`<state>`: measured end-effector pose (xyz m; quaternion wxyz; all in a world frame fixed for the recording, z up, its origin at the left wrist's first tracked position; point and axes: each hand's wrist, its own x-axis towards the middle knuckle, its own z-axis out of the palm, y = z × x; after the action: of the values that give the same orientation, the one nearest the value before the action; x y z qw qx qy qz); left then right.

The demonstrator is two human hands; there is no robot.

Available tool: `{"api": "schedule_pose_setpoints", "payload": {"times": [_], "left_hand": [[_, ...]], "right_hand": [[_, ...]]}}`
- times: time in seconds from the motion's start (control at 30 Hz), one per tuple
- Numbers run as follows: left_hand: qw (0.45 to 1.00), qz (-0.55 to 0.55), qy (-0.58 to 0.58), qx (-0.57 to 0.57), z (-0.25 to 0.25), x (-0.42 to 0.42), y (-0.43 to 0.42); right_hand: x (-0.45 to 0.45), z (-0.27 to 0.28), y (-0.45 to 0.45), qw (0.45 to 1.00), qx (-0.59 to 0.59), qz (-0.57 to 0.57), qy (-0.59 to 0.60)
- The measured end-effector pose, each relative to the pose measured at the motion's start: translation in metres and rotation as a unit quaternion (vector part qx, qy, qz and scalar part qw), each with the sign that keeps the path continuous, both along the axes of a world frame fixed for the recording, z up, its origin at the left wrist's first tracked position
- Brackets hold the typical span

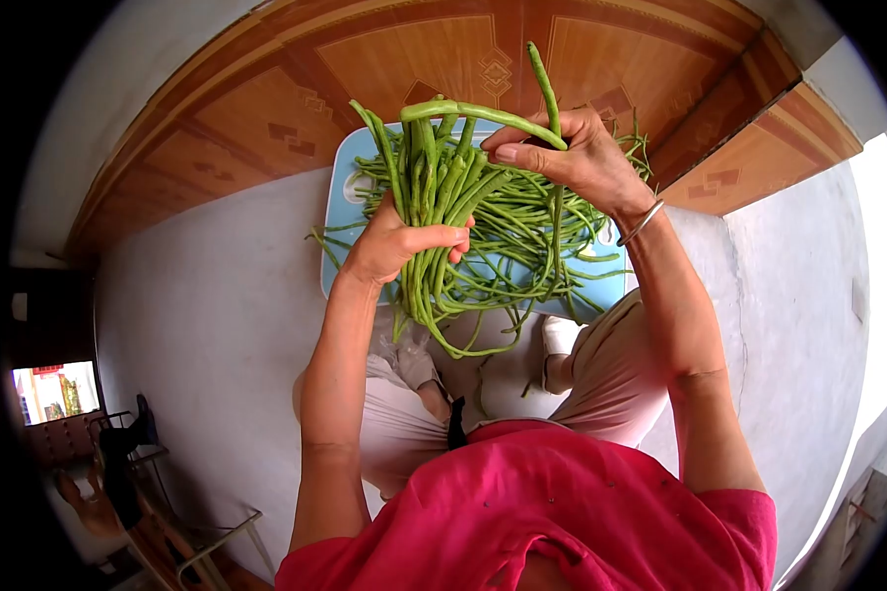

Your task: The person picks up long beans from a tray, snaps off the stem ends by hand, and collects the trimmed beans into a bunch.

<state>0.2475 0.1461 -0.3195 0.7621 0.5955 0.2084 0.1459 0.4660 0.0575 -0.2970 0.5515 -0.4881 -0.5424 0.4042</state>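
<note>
My left hand (399, 241) is wrapped round a thick bundle of long green beans (429, 177), held upright with the tails hanging below my fist. Between the thumb and fingers of my right hand (562, 153) is a long bean (473, 110). One part of it stretches left across the top of the bundle, and another green length sticks up above my fingers. Beneath both hands, a heap of loose long beans (522, 231) covers much of a light blue tabletop (340, 212). Some bean ends hang past its near edge.
Behind the table stands a brown wooden panel (394, 74) with inlaid patterns. My legs (616, 374) straddle the near side, over a grey floor (217, 295). At lower left, another person's legs (118, 463) show beside a metal-framed seat (222, 542).
</note>
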Motion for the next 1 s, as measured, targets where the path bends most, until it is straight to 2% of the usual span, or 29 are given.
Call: {"api": "schedule_pose_setpoints", "payload": {"times": [0.4,0.5,0.7,0.8,1.0], "left_hand": [[0.999,-0.039,0.030,0.003,-0.004,0.002,0.000],[0.999,-0.034,0.036,-0.001,-0.005,0.002,-0.001],[0.998,-0.037,0.041,0.004,-0.008,0.000,0.002],[0.999,-0.039,0.037,0.002,-0.005,0.000,0.001],[0.999,-0.037,0.021,-0.008,0.000,0.000,0.003]], "right_hand": [[0.009,-0.003,-0.002,0.998,-0.037,0.043,-0.028],[0.009,0.005,-0.007,0.992,-0.107,0.046,-0.044],[0.002,-0.011,-0.001,0.996,-0.059,0.042,-0.048],[-0.005,-0.008,-0.002,0.994,-0.093,0.049,0.010],[-0.006,-0.008,-0.002,0.985,-0.080,0.080,0.131]]}}
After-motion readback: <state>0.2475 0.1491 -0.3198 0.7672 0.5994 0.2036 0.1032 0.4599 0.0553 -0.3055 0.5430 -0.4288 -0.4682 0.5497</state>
